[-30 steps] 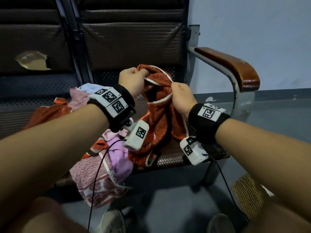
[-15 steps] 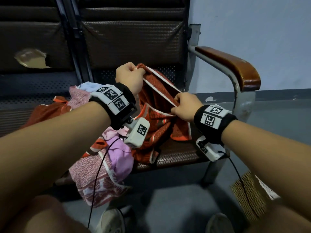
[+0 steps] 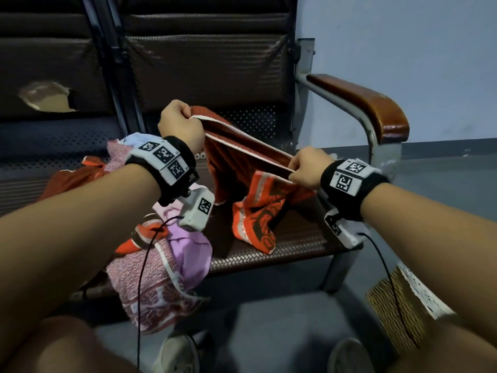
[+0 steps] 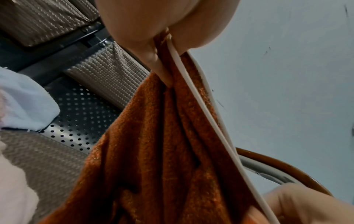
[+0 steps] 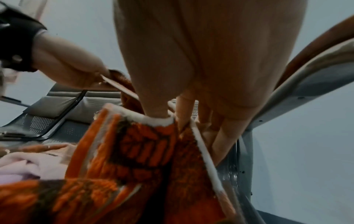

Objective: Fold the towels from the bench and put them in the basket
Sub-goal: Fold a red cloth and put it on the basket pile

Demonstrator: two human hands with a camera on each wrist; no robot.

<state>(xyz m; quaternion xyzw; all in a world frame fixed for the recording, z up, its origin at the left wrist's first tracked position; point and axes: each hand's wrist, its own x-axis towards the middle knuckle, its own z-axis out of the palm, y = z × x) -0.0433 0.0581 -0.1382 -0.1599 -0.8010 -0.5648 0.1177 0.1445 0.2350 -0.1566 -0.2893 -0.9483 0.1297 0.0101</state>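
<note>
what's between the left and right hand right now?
Head view: only the white-trimmed edge of the orange towel, stretched taut from the left hand down to the right hand. Both pinch it.

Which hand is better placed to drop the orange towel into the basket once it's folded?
Right hand, probably: the basket sits on the floor below it; the left hand is farther away.

Orange brown-patterned towel (image 3: 255, 216), white-edged

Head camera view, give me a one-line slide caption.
Left hand and right hand stretch an orange towel's white edge above the bench.
</note>
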